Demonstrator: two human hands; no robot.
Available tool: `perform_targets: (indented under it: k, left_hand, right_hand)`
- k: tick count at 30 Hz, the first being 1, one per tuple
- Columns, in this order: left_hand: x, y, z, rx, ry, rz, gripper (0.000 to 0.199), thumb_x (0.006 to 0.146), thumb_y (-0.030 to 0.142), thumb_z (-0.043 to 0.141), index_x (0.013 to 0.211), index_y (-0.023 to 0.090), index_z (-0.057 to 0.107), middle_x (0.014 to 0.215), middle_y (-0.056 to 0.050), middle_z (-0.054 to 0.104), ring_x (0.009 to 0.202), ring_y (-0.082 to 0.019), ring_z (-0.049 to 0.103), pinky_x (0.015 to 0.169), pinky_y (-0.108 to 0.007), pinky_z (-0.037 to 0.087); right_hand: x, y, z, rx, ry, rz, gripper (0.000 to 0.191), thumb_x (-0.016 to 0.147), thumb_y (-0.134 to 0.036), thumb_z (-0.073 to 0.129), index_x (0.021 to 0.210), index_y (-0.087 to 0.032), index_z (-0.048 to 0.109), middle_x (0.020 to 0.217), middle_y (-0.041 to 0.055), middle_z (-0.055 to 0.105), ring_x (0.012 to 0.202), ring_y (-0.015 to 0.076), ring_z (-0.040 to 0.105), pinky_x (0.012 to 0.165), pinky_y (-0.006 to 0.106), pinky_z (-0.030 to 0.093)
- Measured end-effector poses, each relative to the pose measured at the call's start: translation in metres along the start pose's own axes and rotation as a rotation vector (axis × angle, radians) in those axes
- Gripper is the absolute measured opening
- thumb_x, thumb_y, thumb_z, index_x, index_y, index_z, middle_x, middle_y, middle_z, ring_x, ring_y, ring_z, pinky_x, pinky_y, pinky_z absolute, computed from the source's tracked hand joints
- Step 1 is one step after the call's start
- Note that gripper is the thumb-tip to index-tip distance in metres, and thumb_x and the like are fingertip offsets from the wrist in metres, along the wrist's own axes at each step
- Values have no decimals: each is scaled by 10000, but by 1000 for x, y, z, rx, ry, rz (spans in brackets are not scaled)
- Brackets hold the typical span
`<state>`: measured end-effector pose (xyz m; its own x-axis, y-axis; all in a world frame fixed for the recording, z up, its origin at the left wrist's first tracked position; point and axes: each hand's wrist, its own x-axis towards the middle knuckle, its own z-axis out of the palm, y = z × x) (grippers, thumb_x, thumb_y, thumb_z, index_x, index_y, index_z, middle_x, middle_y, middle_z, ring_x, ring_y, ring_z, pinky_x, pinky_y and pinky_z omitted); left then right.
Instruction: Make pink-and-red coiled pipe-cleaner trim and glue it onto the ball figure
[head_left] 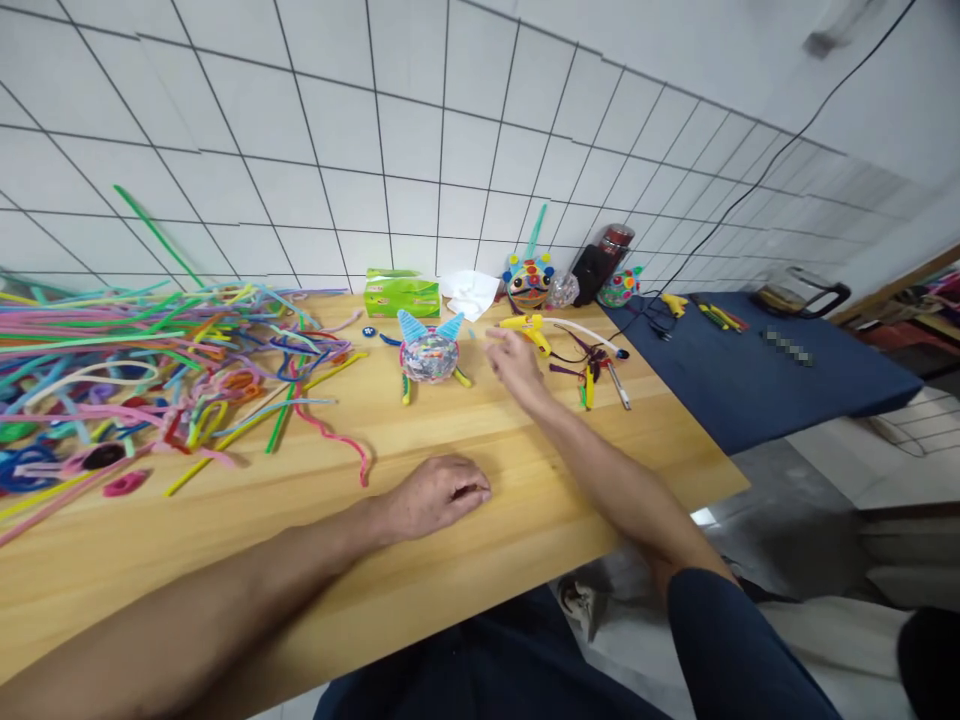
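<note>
My left hand (439, 495) rests on the wooden table near its front edge. Its fingers are loosely curled in, and I see nothing in them. Farther forward, my right hand (515, 368) reaches over the table with its fingers slightly apart, pointing left; no held thing shows. Just behind it lies a yellow glue gun (529, 328). Left of that hand sits a round, silvery, craft-wrapped ball (430, 356) with two light blue pipe-cleaner ears (411, 328) and green-yellow legs. The right hand is apart from the ball.
Pipe cleaners (187, 370) are heaped on the left. Along the tiled wall stand a green tissue pack (403, 295), white tissue (470, 293), a decorated animal head (528, 285) and a dark red flask (616, 240). A marker (619, 387) lies right. A glass kettle (796, 293) stands on blue cloth (750, 390).
</note>
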<state>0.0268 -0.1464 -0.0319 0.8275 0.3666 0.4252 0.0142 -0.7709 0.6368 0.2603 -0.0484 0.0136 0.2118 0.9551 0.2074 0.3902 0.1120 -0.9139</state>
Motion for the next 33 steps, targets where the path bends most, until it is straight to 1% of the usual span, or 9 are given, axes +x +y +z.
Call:
perform_targets:
  k: [2,3,6,9,13,21,25,29,33]
  left_hand:
    - [1,2,2,42,-23,25,265,1132,258,580,969,166,767,845,-50,782,755,-156,725,737,-244,522]
    - [1,2,3,57,-29,32,268,1135,257,576,969,167,766,847,-50,779,758,-158,726,733,-246,521]
    - [1,1,4,76,-16,48,281,1142,256,560,970,166,762,830,-47,765,745,-162,719,715,-253,517]
    - [1,0,3,69,-14,51,270,1140,250,561,978,167,759,824,-42,761,735,-160,715,706,-253,516]
    - [2,1,2,44,-32,36,261,1140,249,562,984,167,755,836,-45,766,751,-159,724,719,-248,525]
    - [3,2,1,21,-58,10,241,1137,239,570,995,173,754,843,-49,773,757,-156,719,727,-247,524]
    - [3,2,1,34,-71,6,272,1145,259,548,992,176,757,835,-52,770,755,-162,718,733,-257,522]
    - [2,2,2,50,-82,-5,308,1160,298,522,1002,186,761,846,-52,780,766,-165,723,748,-264,528]
    - [3,3,1,47,-69,3,313,1161,296,523,982,179,752,824,-47,767,744,-160,714,726,-263,518]
  right_hand:
    - [-32,14,14,19,-56,31,328,925,-430,620,1145,-202,708,640,-69,554,576,139,497,573,256,420]
    - [-43,18,20,30,-78,39,334,925,-442,607,1130,-201,714,641,-68,551,581,139,498,575,258,418]
    - [-57,26,28,50,-155,38,341,908,-466,620,1101,-210,736,657,-63,559,610,141,518,588,260,415]
    - [-58,27,27,47,-228,13,323,901,-460,638,1071,-213,757,660,-65,552,616,137,508,590,258,392]
    - [-59,29,25,20,-275,-21,301,919,-431,638,1058,-202,775,672,-65,562,624,129,496,612,261,382]
    - [-62,26,24,-65,-310,-57,239,950,-374,655,1056,-211,794,714,-56,608,664,130,513,656,258,389]
    - [-63,24,24,-116,-323,-83,197,956,-343,668,1037,-225,804,725,-50,639,675,134,540,673,259,400]
    - [-63,24,24,-151,-331,-100,184,969,-330,668,1031,-229,808,692,-56,626,668,137,548,669,257,403]
    - [-63,24,24,-175,-335,-116,165,971,-315,678,1019,-233,813,690,-56,630,669,136,558,680,257,408]
